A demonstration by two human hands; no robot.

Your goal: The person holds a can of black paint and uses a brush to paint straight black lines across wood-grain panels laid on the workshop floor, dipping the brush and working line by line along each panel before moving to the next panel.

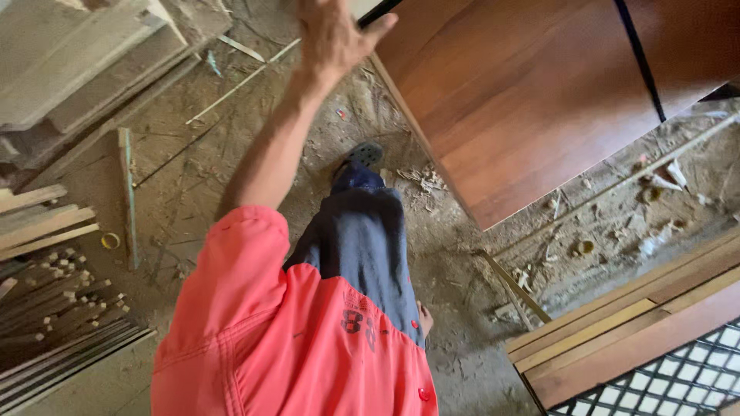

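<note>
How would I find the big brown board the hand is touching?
Look to the upper right, above the dusty floor. The large reddish-brown wooden panel fills that corner, and the left hand rests against its edge. Unlike the pale grey planks stacked at the upper left, it is smooth, glossy and dark, with a thin dark strap crossing it.

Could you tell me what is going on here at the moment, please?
A person in a coral-red shirt stands on a sawdust-strewn floor, looking down. Their left hand is raised against the edge of a large reddish-brown wooden panel. The right hand is out of view. Pale timber boards lie stacked to the left, more brown boards to the lower right.
</note>
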